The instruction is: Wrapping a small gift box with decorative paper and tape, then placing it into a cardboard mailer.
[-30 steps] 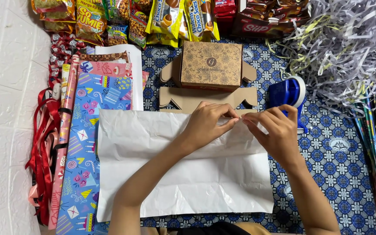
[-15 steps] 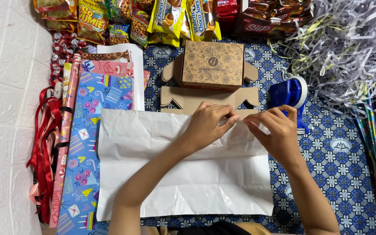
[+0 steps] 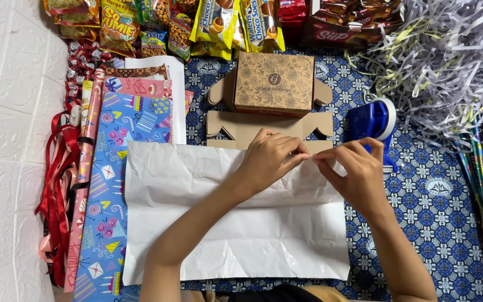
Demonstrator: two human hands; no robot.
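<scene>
On a blue patterned cloth (image 3: pixel 437 184), two hands work the top edge of one white paper sheet (image 3: pixel 225 223) lying flat at centre: the left hand (image 3: pixel 269 156) presses down with fingers bent, while the right hand (image 3: pixel 356 173) has its fingers pinched on that edge. Just beyond the sheet sit one brown box (image 3: pixel 275 84) and one blue tape dispenser (image 3: pixel 373 120), with one heap of shredded paper (image 3: pixel 448 61) at right, gift-wrap sheets (image 3: pixel 124 123) and red ribbons (image 3: pixel 57 184) at left.
</scene>
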